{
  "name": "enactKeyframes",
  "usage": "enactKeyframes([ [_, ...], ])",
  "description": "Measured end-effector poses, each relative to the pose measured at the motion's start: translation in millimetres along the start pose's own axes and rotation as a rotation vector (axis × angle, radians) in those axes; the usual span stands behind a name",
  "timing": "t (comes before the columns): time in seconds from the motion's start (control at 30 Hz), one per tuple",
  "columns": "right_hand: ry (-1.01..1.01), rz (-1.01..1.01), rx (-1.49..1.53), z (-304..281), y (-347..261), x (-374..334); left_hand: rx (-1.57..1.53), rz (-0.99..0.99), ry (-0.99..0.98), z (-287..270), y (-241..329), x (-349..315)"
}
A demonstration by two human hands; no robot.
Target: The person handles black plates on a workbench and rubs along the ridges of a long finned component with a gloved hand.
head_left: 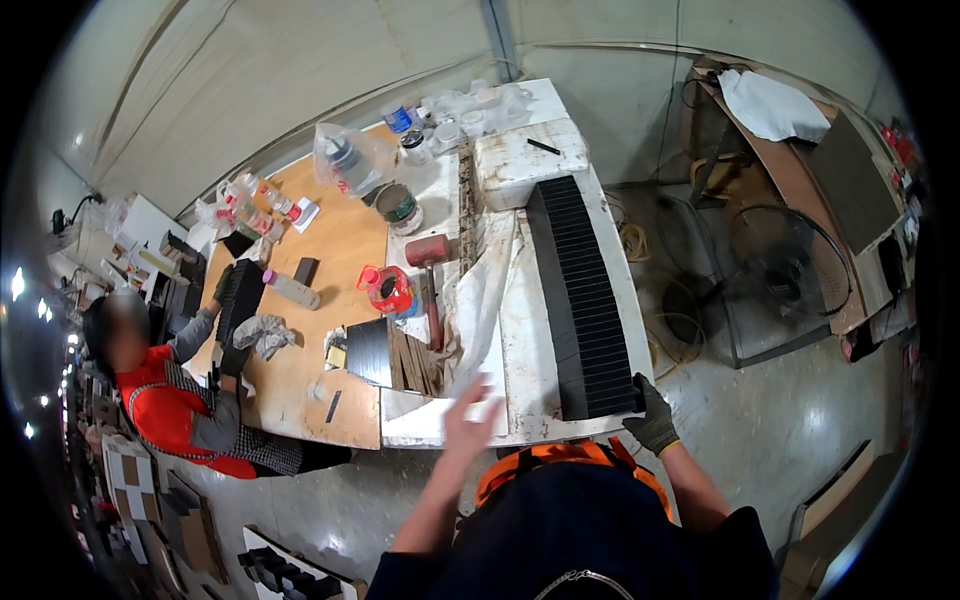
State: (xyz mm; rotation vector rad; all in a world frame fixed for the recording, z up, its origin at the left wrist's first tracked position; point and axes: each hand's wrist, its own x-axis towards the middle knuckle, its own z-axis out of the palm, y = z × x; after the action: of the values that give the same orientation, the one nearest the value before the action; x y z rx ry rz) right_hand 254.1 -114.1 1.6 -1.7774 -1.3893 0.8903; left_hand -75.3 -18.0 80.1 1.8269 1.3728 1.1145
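Observation:
A long row of black strips (590, 310), packed side by side with thin pale lines between them, lies on the white worktable (530, 350). My right hand (655, 418), in a dark glove, grips the near right corner of this row. Bare and smeared by motion, my left hand (470, 420) is over the table's front edge, left of the row and apart from it. Its fingers are too blurred to read. Beyond that hand are a white cloth (485, 300), several brown wooden strips (412, 362) and a dark flat panel (369, 351).
A red-headed mallet (428, 250), a red container (388, 290) and a dark can (398, 207) stand mid-table. A white foam block (530, 160) sits behind the row. At left, a co-worker (165, 400) handles black pieces (240, 300). A floor fan (790, 265) stands at right.

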Motion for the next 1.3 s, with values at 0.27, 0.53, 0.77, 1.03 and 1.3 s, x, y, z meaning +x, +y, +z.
enactKeyframes([
  [0.27, 0.020, 0.011, -0.034, 0.4, 6.5, 0.2, 0.043, -0.315, 0.616, -132.8, -39.3, 55.0],
  [0.53, 0.027, -0.003, -0.065, -10.0, 7.5, -7.7, -0.296, -0.464, 0.446, -120.0, -48.1, 69.6],
  [0.77, 0.535, 0.065, 0.399, -40.7, 10.6, -33.3, -0.408, -0.412, 0.465, -117.4, -80.0, 71.5],
  [1.03, 0.190, -0.451, 0.190, 27.9, -144.4, 1.1, -0.417, -0.471, 0.483, -118.8, -74.1, 73.5],
  [1.3, -0.420, -0.187, 0.356, 148.7, -219.7, 49.2, -0.294, -0.413, 0.481, -112.0, -84.9, 65.7],
])
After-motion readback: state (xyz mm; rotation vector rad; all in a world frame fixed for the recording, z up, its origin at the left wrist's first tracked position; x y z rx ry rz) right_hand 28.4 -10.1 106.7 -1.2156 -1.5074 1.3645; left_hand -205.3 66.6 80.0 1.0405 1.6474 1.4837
